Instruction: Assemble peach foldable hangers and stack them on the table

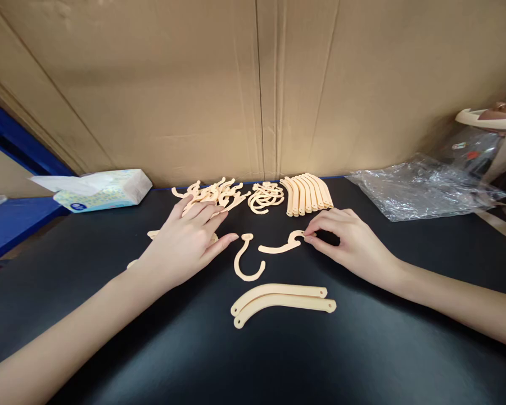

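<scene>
One tissue pack (105, 192), tissue (59, 184) protruding, right hand (349, 239) pinching curved piece (282, 248)

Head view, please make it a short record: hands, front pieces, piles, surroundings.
left hand: palm down, over a heap of cream, curved, plastic-looking pieces; contact unclear
right hand: pinching the end of a small, wavy cream piece
front pieces: cream hook; two long, bent cream bars side by side
piles: that heap, tangled cream hooks, row of bent cream bars
surroundings: black tabletop, pale patterned tissue pack, clear plastic bag, brown cardboard
</scene>
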Action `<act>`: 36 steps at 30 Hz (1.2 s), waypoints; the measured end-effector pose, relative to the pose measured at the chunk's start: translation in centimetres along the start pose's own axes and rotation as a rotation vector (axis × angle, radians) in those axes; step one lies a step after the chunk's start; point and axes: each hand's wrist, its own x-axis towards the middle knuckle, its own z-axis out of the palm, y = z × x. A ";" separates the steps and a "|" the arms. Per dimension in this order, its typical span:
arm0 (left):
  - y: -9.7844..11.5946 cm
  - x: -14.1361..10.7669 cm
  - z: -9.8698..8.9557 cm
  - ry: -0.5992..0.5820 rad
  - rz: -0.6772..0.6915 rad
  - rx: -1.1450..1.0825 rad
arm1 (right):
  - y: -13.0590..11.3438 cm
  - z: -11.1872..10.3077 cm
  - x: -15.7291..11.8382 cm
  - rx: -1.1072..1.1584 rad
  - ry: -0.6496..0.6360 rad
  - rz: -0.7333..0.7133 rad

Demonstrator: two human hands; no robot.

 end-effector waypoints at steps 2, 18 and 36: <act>0.0 0.1 -0.1 0.038 0.011 0.036 | -0.1 0.0 0.0 0.002 0.007 0.000; 1.1 0.2 -3.2 0.225 0.277 0.068 | -0.9 -0.3 -0.5 -0.038 0.226 -0.163; 2.9 -0.4 -2.9 0.228 0.534 -0.001 | -0.9 -0.5 -0.6 0.011 0.108 -0.310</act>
